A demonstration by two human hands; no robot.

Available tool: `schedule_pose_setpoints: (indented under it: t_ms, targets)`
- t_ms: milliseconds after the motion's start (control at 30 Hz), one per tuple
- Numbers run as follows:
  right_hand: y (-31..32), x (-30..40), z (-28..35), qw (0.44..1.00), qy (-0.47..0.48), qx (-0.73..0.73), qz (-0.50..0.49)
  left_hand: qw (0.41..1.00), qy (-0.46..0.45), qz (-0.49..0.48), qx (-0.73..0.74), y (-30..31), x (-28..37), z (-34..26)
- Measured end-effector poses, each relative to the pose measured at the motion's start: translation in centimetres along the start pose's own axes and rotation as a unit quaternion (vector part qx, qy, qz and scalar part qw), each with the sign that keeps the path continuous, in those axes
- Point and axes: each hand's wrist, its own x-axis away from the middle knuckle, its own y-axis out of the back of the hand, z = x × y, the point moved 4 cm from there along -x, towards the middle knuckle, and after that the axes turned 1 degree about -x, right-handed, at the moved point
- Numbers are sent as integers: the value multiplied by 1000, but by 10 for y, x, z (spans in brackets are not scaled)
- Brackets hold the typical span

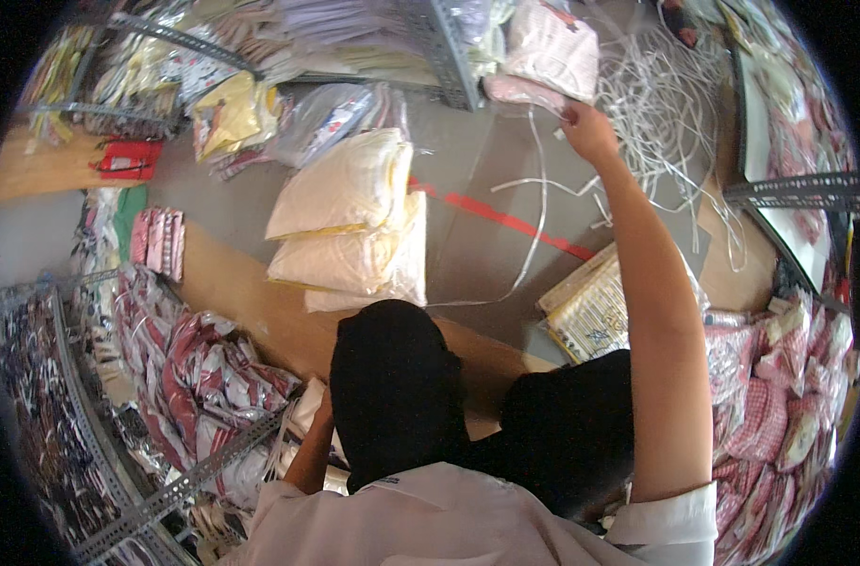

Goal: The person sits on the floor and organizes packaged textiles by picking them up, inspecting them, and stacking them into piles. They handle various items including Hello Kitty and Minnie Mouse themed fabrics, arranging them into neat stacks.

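Observation:
My right hand (591, 133) reaches far forward, arm outstretched. Its fingers are curled on the near edge of a plastic-wrapped pink package (523, 92), below a pink-and-white checked packaged garment (551, 51). Loose white strapping (656, 106) lies heaped beside that hand, and one strand (541, 205) curves back across the floor towards me. Of my left arm only the forearm shows; the hand is hidden behind my left leg. Before my knees, two cream folded textile packs (341, 191) with yellow edges are stacked in clear plastic. A yellow striped pack (591, 311) lies under my right forearm.
Metal shelf posts (444, 53) stand ahead, with another perforated rail (791, 189) at right. Bagged red-checked goods (762, 417) fill the right side. Bagged red-and-white textiles (203, 375) lie left. A red fire extinguisher (129, 158) and red floor tape (486, 212) are visible.

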Motion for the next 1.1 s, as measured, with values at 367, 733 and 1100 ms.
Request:
schedule_pose_setpoints:
  t_ms: [367,733,1100]
  targets:
    - [-29,20,17,966,156,124,167,882,-120,-452,-56,202,-72,-207]
    - [-30,29,47,966,138,186,116,830,-320,-293,-351,215,-161,-337]
    - [-32,26,30,969,118,183,116,843,-364,-330,-218,265,-179,-308]
